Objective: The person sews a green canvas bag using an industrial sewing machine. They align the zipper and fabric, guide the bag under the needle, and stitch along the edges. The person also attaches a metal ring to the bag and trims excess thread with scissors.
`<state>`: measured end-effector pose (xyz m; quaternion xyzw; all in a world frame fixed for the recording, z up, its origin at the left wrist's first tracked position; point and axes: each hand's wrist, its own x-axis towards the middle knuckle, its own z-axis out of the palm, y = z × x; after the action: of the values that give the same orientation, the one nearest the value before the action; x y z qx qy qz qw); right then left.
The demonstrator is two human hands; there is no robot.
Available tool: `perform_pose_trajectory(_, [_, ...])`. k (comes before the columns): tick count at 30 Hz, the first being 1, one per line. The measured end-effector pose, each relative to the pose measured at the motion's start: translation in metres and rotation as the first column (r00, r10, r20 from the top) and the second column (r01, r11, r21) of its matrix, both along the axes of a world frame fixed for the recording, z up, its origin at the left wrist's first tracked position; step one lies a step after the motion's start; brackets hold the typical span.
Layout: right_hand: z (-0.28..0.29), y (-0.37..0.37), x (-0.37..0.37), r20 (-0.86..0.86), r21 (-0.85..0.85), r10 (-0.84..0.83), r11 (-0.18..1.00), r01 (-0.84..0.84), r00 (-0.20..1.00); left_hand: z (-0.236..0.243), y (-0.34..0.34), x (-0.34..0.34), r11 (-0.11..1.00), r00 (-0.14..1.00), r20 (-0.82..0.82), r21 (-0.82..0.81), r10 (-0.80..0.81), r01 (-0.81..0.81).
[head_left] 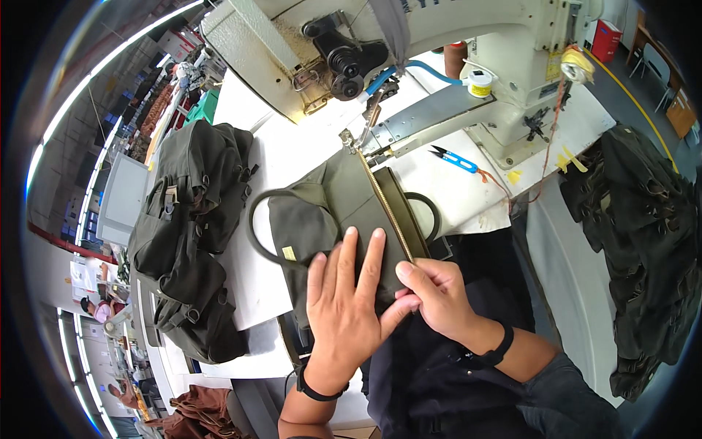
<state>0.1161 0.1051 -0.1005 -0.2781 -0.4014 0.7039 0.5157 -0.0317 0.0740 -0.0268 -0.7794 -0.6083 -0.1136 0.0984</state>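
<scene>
Before the white sewing machine [504, 44], the olive bag [356, 194] is pressed by the left hand [340, 314], spread flat, while its gold-coloured zip [386, 201] is pinched by the right hand [439, 296].

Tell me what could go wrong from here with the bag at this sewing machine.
The zipper might pucker or drift if the right hand, pinching at its near end, pulls unevenly while the left hand lies spread on the bag. The blue snips lie on the table nearby; their pointed blades could snag the bag if it shifts.
</scene>
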Motion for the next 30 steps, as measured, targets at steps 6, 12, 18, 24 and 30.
perform_pose_trajectory(6, [0.007, 0.003, 0.009, 0.109, 0.033, 0.07, 0.997, -0.074, 0.992, -0.005, 0.011, -0.006, 0.998, 0.999, -0.041, 0.06, -0.019, 0.021])
perform_pose_trajectory(12, [0.007, 0.008, 0.01, 0.134, 0.119, 0.049, 0.991, -0.065, 0.99, -0.008, 0.017, -0.005, 0.998, 0.999, 0.024, 0.057, 0.021, -0.022])
perform_pose_trajectory(18, [0.012, 0.015, 0.006, 0.129, 0.139, 0.05, 0.988, -0.068, 0.99, -0.016, 0.025, -0.013, 0.998, 0.996, 0.086, 0.058, 0.02, -0.025])
perform_pose_trajectory(24, [0.001, 0.014, 0.007, 0.129, 0.132, 0.052, 0.989, -0.07, 0.99, -0.021, 0.024, -0.01, 0.998, 0.985, 0.169, 0.048, 0.041, -0.049])
perform_pose_trajectory(30, [-0.007, 0.01, 0.008, 0.053, 0.049, 0.085, 0.995, -0.087, 0.995, -0.024, 0.024, -0.014, 0.996, 0.994, 0.106, 0.094, -0.008, -0.002])
